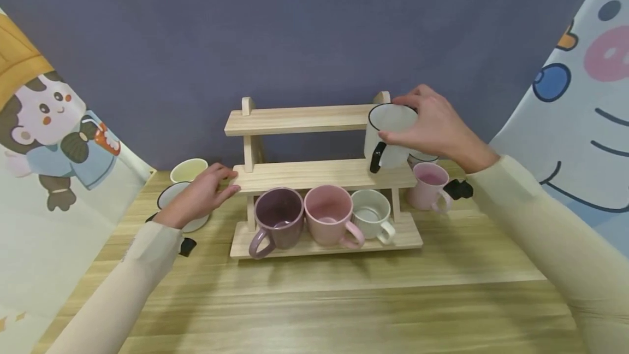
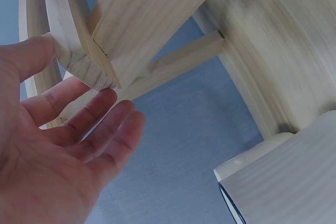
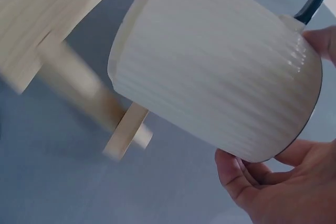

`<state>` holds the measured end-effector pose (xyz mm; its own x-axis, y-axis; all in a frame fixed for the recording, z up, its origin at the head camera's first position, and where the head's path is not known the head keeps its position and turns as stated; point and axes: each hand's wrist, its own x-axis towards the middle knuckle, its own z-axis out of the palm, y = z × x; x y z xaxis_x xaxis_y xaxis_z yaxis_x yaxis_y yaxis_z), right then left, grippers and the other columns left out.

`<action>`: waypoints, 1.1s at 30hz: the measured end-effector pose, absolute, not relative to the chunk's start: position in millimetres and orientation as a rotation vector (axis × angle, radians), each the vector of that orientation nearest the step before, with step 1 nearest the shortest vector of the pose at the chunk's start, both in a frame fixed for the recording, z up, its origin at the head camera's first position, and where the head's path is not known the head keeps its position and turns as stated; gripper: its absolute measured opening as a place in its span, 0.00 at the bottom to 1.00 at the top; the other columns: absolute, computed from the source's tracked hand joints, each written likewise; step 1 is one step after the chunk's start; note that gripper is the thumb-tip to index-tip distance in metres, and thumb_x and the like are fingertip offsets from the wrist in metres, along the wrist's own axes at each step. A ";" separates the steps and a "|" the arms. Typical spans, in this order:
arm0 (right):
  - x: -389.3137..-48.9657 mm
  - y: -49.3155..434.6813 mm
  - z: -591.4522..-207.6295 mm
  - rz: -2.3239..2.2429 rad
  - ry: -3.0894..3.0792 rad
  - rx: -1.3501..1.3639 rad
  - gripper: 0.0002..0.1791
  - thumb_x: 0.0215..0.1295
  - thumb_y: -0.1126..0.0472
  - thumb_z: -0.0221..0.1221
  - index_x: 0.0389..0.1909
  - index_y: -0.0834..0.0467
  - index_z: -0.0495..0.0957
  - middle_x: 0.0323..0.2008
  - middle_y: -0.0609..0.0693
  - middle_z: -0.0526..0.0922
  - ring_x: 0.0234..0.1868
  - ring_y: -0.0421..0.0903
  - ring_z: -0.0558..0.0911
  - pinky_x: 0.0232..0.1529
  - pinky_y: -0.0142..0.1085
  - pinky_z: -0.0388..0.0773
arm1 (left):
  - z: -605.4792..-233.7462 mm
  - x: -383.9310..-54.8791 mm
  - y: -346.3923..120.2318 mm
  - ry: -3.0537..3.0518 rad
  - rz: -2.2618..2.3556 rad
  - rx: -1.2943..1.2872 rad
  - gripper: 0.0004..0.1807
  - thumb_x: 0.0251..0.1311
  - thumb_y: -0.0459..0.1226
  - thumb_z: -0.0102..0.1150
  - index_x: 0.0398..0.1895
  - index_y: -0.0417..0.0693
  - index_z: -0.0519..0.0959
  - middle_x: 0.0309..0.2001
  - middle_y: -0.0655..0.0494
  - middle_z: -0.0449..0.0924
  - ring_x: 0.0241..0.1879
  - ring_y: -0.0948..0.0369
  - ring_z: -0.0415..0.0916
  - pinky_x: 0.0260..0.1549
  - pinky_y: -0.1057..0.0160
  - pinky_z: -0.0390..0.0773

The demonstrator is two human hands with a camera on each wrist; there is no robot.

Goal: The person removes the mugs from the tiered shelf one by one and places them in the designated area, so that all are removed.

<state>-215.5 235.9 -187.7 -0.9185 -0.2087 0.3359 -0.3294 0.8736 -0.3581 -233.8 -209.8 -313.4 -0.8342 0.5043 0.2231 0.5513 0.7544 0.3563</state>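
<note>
A white ribbed mug [image 3: 210, 72] with a dark rim and black handle is in my right hand [image 1: 437, 124], thumb on one side and fingers on the other. It is held slightly tilted over the right end of the middle shelf [image 1: 304, 175]; whether its base touches the wood cannot be told. My left hand [image 1: 208, 193] pinches the left end of that shelf on the wooden rack [image 2: 84, 66], thumb and index finger on opposite faces. On the bottom shelf [image 1: 314, 251] stand a purple mug [image 1: 280, 234], a pink mug [image 1: 326, 228] and a small white mug [image 1: 369, 223].
Left of the rack, a pale yellow cup [image 1: 189, 170] and a white dark-rimmed mug [image 1: 169, 194] are on the wooden table [image 1: 314, 316]. To its right stands a light pink mug [image 1: 425, 193], with another dark-rimmed one partly hidden behind. A dark cloth [image 1: 295, 31] hangs at the back.
</note>
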 end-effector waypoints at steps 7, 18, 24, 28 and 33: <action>-200.2 277.8 -189.5 0.520 -2.778 0.383 0.41 0.50 0.39 0.65 0.61 0.59 0.72 0.49 0.56 0.68 0.44 0.54 0.69 0.38 0.47 0.62 | -314.0 -233.0 -214.0 -2.815 -0.615 -0.856 0.20 0.65 0.38 0.56 0.52 0.30 0.74 0.48 0.38 0.72 0.47 0.46 0.72 0.48 0.47 0.71; -177.1 331.1 -222.8 0.424 -2.907 0.468 0.42 0.45 0.45 0.71 0.60 0.62 0.72 0.50 0.57 0.69 0.47 0.58 0.73 0.39 0.55 0.71 | -312.7 -230.9 -216.3 -2.822 -0.625 -0.854 0.19 0.65 0.37 0.56 0.52 0.29 0.74 0.48 0.38 0.72 0.44 0.48 0.71 0.44 0.48 0.72; -171.6 345.7 -250.3 0.430 -2.872 0.627 0.40 0.38 0.48 0.76 0.55 0.60 0.76 0.46 0.51 0.73 0.42 0.50 0.74 0.36 0.47 0.72 | -312.4 -232.1 -215.6 -2.830 -0.626 -0.862 0.19 0.66 0.37 0.55 0.53 0.29 0.74 0.49 0.38 0.72 0.45 0.48 0.71 0.45 0.48 0.71; -168.4 349.1 -265.2 0.445 -2.888 0.658 0.40 0.37 0.48 0.76 0.55 0.58 0.76 0.45 0.49 0.73 0.39 0.46 0.74 0.33 0.43 0.71 | -313.1 -233.7 -213.7 -2.832 -0.628 -0.872 0.19 0.66 0.37 0.56 0.53 0.29 0.74 0.49 0.37 0.72 0.45 0.48 0.71 0.45 0.48 0.72; -167.0 352.0 -279.5 0.442 -2.884 0.686 0.40 0.36 0.49 0.76 0.54 0.59 0.77 0.47 0.49 0.74 0.43 0.46 0.75 0.38 0.45 0.71 | -313.3 -235.1 -211.3 -2.838 -0.634 -0.878 0.19 0.65 0.37 0.56 0.53 0.29 0.74 0.49 0.37 0.72 0.46 0.48 0.71 0.46 0.48 0.72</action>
